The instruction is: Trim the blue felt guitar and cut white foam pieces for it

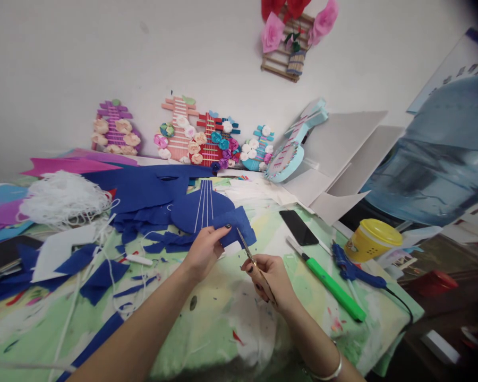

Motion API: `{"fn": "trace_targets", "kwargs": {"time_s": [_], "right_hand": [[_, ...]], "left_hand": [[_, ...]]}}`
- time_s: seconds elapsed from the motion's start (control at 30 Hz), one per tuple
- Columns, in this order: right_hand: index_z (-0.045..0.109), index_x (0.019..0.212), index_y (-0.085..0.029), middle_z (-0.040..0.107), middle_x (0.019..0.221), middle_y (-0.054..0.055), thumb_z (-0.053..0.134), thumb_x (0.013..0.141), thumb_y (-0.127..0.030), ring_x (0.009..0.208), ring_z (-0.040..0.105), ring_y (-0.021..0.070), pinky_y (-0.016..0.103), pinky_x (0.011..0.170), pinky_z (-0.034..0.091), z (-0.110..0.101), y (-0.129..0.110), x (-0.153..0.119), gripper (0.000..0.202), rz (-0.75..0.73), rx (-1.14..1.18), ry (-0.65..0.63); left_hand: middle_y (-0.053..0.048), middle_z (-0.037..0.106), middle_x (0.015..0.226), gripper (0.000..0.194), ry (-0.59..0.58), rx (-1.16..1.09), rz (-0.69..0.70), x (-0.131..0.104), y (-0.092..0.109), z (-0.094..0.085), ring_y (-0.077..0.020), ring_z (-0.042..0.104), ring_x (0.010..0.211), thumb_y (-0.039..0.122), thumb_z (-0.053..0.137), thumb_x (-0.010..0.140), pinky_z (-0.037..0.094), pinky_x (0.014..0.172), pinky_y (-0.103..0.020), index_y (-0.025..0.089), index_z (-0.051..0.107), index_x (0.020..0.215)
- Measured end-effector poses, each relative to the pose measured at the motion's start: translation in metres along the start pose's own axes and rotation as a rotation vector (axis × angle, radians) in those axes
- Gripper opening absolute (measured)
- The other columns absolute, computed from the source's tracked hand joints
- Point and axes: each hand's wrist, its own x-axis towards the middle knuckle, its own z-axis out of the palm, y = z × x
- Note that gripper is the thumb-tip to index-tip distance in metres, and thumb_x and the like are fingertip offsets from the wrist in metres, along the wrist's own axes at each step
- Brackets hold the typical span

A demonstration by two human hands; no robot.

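Between thumb and fingers, my left hand (pixel 207 249) pinches a piece of blue felt-like sheet (pixel 239 223). My right hand (pixel 269 281) is closed around a pair of scissors (pixel 248 251), whose blades reach the lower edge of that piece. Just behind the left hand lies a rounded blue instrument shape (pixel 183 209) with thin white strings running along it. Blue scraps (pixel 103 278) are strewn to the left of my hands, near a small white stick (pixel 139 260).
A tangle of white cord (pixel 63 199) sits at left. On the right are a phone (pixel 298 227), a green cutter knife (pixel 334 289), a blue glue gun (pixel 356 270) and a yellow tub (pixel 372 239). Flower-trimmed instrument models (pixel 179 132) lean on the wall, beside white boards (pixel 338 143).
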Motion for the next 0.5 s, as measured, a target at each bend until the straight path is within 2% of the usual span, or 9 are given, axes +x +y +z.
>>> {"fn": "trace_targets", "kwargs": {"time_s": [0.27, 0.5], "right_hand": [[0.058, 0.070, -0.013, 0.036, 0.036, -0.010, 0.064, 0.069, -0.053, 0.025, 0.027, 0.0022, 0.015, 0.026, 0.019, 0.0012, -0.0021, -0.0015, 0.041, -0.047, 0.020, 0.001], [0.058, 0.069, -0.012, 0.038, 0.038, -0.008, 0.065, 0.068, -0.055, 0.026, 0.026, 0.0018, 0.016, 0.026, 0.018, 0.0013, -0.0030, 0.0000, 0.043, -0.053, -0.010, 0.009]], "left_hand": [[-0.007, 0.071, 0.073, 0.011, -0.054, 0.029, 0.002, 0.0001, -0.0007, -0.0018, -0.0158, 0.063, 0.068, 0.021, 0.068, 0.070, 0.046, 0.066, -0.025, 0.011, 0.070, 0.066], [-0.007, 0.071, 0.074, 0.011, -0.096, 0.061, -0.032, -0.0002, -0.0030, -0.0025, -0.0159, 0.062, 0.066, 0.021, 0.066, 0.072, 0.045, 0.065, -0.026, 0.011, 0.071, 0.072]]}}
